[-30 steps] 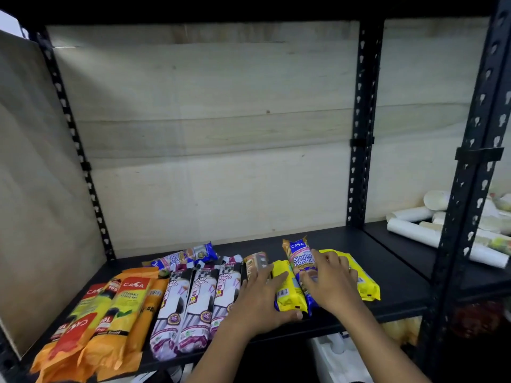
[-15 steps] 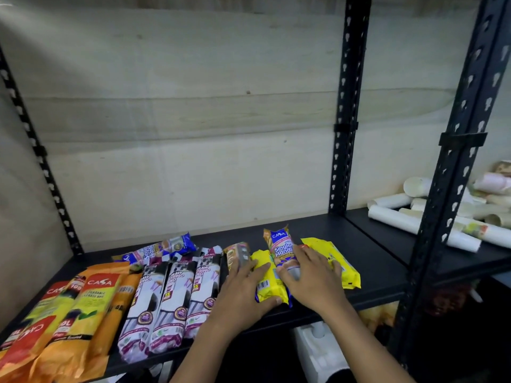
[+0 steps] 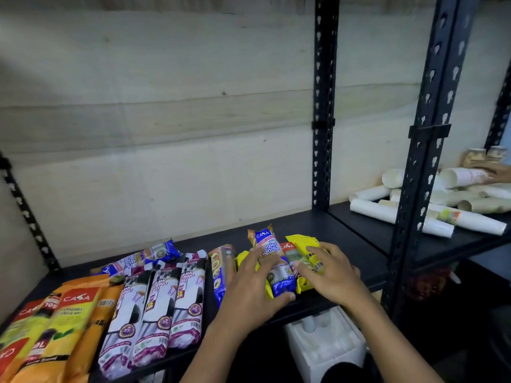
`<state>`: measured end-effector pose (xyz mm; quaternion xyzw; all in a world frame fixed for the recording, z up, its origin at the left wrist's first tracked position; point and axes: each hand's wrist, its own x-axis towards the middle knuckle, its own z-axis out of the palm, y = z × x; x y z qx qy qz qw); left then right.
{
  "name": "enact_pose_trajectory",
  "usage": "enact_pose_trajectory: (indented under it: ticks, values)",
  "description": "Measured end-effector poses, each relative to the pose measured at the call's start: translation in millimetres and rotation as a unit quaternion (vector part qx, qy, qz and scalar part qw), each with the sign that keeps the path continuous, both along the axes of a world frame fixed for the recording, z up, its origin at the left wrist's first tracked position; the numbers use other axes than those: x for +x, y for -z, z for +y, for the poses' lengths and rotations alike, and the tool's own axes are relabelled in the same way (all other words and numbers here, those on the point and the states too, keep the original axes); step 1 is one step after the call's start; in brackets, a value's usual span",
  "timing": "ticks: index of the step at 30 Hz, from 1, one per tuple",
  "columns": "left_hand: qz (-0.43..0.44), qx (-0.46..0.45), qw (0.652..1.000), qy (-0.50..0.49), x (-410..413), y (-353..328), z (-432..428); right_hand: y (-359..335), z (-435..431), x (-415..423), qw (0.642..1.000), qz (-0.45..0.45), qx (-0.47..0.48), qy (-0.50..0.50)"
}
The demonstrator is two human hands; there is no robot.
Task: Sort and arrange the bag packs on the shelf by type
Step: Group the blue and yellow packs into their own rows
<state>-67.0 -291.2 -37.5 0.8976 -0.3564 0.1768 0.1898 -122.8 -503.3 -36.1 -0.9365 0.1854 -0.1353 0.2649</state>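
Since half a second ago your right hand (image 3: pixel 331 275) has shifted off the blue pack (image 3: pixel 266 244) and further right. It now rests, fingers loosely spread and gripping nothing, on the right yellow pack (image 3: pixel 301 240). That move uncovers a red-and-green pack (image 3: pixel 290 251), lying between the blue and the yellow one just past your fingertips.

Your left hand (image 3: pixel 253 294) stays flat and wide, fingers splayed over a second yellow pack (image 3: pixel 243 258) and the blue pack's middle, thumb stretched below the blue pack's near end.

All of these lie on the black shelf (image 3: pixel 318 225).

Legible writing:
- The blue pack reads "CASA" and "Singlet Handle".
- The red-and-green pack reads "CASA".
- Left of your left hand, three white-and-purple packs (image 3: pixel 159 308) read "DRAW STRING BAG" and "15".
- Further left, the orange packs (image 3: pixel 72 313) read "CASA"; their smaller print is not readable.
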Motion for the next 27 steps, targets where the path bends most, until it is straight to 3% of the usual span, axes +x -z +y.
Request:
enact_pose_trajectory:
  ticks: [4, 10, 27]
  values:
    - [-0.022, 0.012, 0.999, 0.046, -6, 2, -29, 3, -16, -2, 0.997, -0.011, 0.08, -0.011]
    - [-0.088, 0.069, 0.991, 0.077, 4, 15, -55, 5, -26, -4, 0.997, -0.006, 0.061, -0.044]
    - [-0.153, 0.004, 0.987, 0.054, -1, 18, -117, 5, -63, -20, 0.992, -0.113, 0.047, 0.012]
